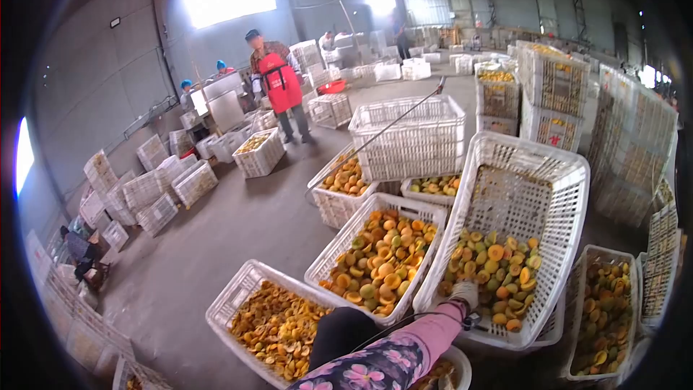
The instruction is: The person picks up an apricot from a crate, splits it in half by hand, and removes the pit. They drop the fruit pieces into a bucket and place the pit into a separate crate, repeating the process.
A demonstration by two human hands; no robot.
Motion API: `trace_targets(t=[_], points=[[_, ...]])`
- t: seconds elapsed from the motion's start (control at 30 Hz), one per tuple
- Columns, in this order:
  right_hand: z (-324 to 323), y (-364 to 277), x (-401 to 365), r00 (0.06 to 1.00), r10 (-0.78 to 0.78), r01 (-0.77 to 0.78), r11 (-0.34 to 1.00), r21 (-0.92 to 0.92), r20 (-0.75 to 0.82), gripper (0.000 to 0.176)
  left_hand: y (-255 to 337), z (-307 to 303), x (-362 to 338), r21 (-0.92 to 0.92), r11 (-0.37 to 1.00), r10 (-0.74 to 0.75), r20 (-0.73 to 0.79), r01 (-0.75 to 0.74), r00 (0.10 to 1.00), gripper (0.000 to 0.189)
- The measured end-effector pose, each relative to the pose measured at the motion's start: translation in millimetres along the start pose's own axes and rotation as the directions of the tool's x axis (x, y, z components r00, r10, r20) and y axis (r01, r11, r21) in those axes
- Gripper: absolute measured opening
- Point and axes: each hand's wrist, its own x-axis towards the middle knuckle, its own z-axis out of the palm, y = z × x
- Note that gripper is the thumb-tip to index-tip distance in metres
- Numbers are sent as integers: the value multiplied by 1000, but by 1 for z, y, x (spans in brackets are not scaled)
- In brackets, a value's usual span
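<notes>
One arm in a pink and flowered sleeve reaches from the bottom into a tilted white crate. At its end a gloved hand, which looks like my left hand, lies against the halved orange and green fruit in the crate's lower part. Its fingers are hidden among the fruit, so its grip cannot be made out. The crate's upper part shows a bare slotted bottom. My right hand is not visible. Beside the tilted crate, on the left, is a crate of fruit halves.
A crate of darker fruit pieces sits at the lower left. An empty crate rests behind, with a long thin rod across it. Stacked crates rise at the right. A person in a red apron stands beyond.
</notes>
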Motion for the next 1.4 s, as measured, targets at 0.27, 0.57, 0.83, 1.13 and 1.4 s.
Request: trace_targets(t=[0.27, 0.57, 0.83, 1.13, 1.4], points=[[-6, 0, -5, 999, -43, 43, 997, -59, -7, 43, -29, -15, -2, 111, 964, 191, 342, -242, 920, 41], [-7, -11, -21, 920, -378, 391, 884, -257, 100, 46, -6, 10, -56, -941, -328, 565, -269, -86, 780, 15], [10, -28, -37, 648, -699, 730, 456, -509, 303, 55, -36, -29, -266, -693, -541, 398, -710, -477, 581, 40], [-10, 34, -24, 818, -538, 502, 498, -707, 203, 35, -28, -56, -274, -874, -437, 219, 125, 212, 968, 38], [-2, 18, -30, 887, -445, 396, 591, -703, 125, 36, -25, -31, -274, -977, -191, 88, 75, 91, 993, 34]])
